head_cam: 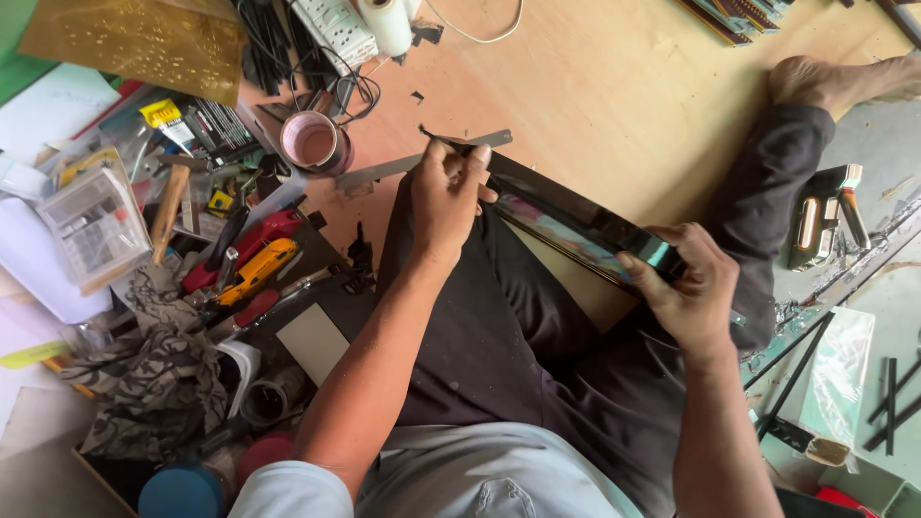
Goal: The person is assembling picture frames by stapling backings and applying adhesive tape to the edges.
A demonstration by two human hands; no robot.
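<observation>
- The right hand (pixel 686 288) is nearest the camera, fingers curled shut around the near end of a long glossy black strip (pixel 576 223), thumb on top and fingertips wrapped over its upper edge.
- The strip lies across the person's lap, over the dark trousers (pixel 499 326), its long axis running diagonally from the right hand at lower right up to the left hand at upper left. Its far end points toward the upper left, at the cluttered side of the floor.
- The left hand (pixel 449 192) sits at that far end, fingers pinched narrow on a thin dark pointed tool (pixel 429 134) whose tip pokes out past the knuckles. Whether the tip touches the strip I cannot tell.
- Just beyond the left hand a grey metal ruler (pixel 422 163) lies flat on the wooden floor (pixel 595 86), roughly level, at a shallow angle to the strip.
- So the strip's working end lies directly under the left fingers; the right hand is the holder, well apart along the same axis.
- Farther off: a pink tape roll (pixel 312 142), red and yellow tools (pixel 251 259), and 1 bare foot (pixel 815 82).
</observation>
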